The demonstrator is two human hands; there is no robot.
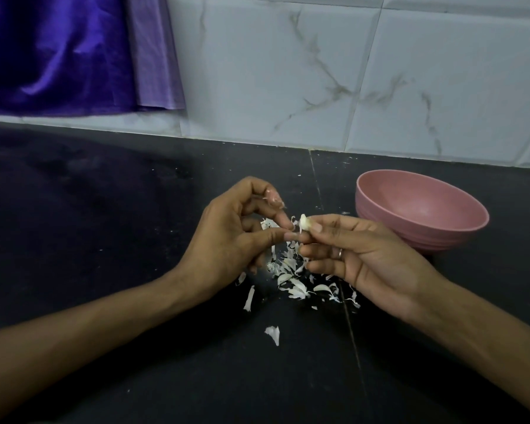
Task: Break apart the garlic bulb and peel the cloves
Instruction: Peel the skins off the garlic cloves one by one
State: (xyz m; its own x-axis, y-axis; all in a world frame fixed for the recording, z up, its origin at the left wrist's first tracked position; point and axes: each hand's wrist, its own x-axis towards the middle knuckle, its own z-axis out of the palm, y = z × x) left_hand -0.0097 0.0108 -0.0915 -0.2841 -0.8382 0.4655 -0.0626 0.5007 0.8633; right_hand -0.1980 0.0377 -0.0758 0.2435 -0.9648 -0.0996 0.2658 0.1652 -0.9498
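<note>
Garlic clove (305,223) sits mid-frame, raised above the counter, pinched between thumb and forefinger of the right hand (361,255); pale, partly stripped, a shred of skin hanging off its left side. Right hand's other fingers curl under toward the palm; ring (339,253) on one of them. Left hand (236,237) is just left of the clove, thumb and forefinger tips pressed together right beside it, apparently pinching a bit of skin, though the piece itself is too small to make out. Remaining left fingers are bent, long nails visible on the upper ones. Fingertips of the two hands nearly meet at the clove. Directly below the hands: a scatter of white peel scraps (294,280) on the black countertop (104,240), densest under the right hand's knuckles, with one long strip (249,298) off to the left and one separate flake (273,334) nearer the camera. Pink bowl (441,240) stands on the counter just behind and right of the right hand; whatever lies inside cannot be seen clearly from this angle. A seam line runs across the countertop between the hands. Behind: pale marbled wall tiles (380,71); purple cloth (58,50) hangs at upper left.
</note>
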